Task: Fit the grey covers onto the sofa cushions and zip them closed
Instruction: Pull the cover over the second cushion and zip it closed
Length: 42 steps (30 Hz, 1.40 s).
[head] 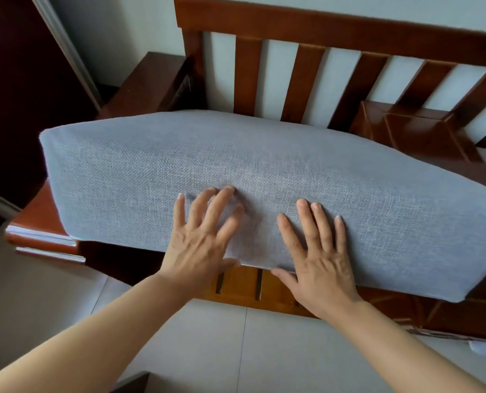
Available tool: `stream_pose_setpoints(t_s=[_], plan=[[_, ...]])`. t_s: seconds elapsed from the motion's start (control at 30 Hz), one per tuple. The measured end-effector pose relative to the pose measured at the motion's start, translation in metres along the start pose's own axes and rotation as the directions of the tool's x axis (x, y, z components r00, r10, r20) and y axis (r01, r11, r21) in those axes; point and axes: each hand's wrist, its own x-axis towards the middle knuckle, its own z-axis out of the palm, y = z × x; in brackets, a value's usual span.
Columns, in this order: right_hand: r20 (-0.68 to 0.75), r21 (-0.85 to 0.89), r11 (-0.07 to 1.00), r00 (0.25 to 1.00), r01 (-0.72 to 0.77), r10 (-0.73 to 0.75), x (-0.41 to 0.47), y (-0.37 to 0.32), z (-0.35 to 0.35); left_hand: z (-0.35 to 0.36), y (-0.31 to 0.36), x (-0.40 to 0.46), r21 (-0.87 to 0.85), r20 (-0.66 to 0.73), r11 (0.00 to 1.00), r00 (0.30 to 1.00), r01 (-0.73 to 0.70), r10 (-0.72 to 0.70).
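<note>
We press our left hand (pixel 199 239) and right hand (pixel 317 251) flat, fingers spread, thumbs hooked under the near edge, on the long grey woven-fabric cushion (pixel 236 165) lying beneath our palms across the brown wooden slatted sofa frame (pixel 335 32). We judge the cover fitted; no zip shows, so finding it comes next.

Home, living room by the look. Wooden slatted sofa frame (pixel 335 80), pale tiled floor (pixel 236 350), plain painted wall (pixel 122 29).
</note>
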Motion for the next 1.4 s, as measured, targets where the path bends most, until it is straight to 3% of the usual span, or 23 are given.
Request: stream_pose_setpoints(t_s=[0.13,0.3,0.4,0.5,0.57,0.77,1.17,1.3,1.4], plan=[[-0.105,0.025,1.000,0.994,0.006,-0.003,0.009,0.003,-0.011,-0.013,-0.010,0.022,-0.038,-0.101,0.999,0.994,0.036,-0.040],[0.098,0.046,0.976,0.974,-0.211,0.206,0.027,0.015,-0.014,0.001,-0.011,0.024,-0.102,0.179,0.972,0.965,0.214,-0.193],[0.274,0.035,0.976,0.942,-0.213,0.196,0.026,0.007,0.006,0.019,-0.004,0.021,-0.034,0.354,0.987,0.925,0.160,-0.137],[0.389,0.083,0.980,0.911,-0.182,0.136,0.011,-0.008,0.031,0.045,0.006,0.001,-0.073,0.444,0.990,0.893,0.122,-0.077],[0.398,0.121,0.979,0.912,-0.166,0.105,0.002,-0.012,0.046,0.063,0.008,-0.013,-0.120,0.427,0.987,0.903,0.105,-0.044],[0.444,0.142,0.980,0.894,-0.141,0.064,-0.031,-0.030,0.102,0.116,0.026,-0.048,-0.056,0.437,0.998,0.900,0.018,0.008],[0.474,0.138,0.970,0.873,-0.199,0.112,-0.092,-0.058,0.213,0.223,0.059,-0.111,-0.054,0.502,0.995,0.864,0.086,-0.047],[0.517,0.244,0.951,0.855,-0.192,0.040,-0.093,-0.047,0.205,0.219,0.045,-0.098,-0.237,0.508,0.968,0.860,0.086,0.048],[0.439,0.329,0.886,0.884,-0.328,0.164,-0.060,-0.025,0.197,0.207,0.045,-0.055,-0.319,0.450,0.922,0.891,0.221,-0.057]])
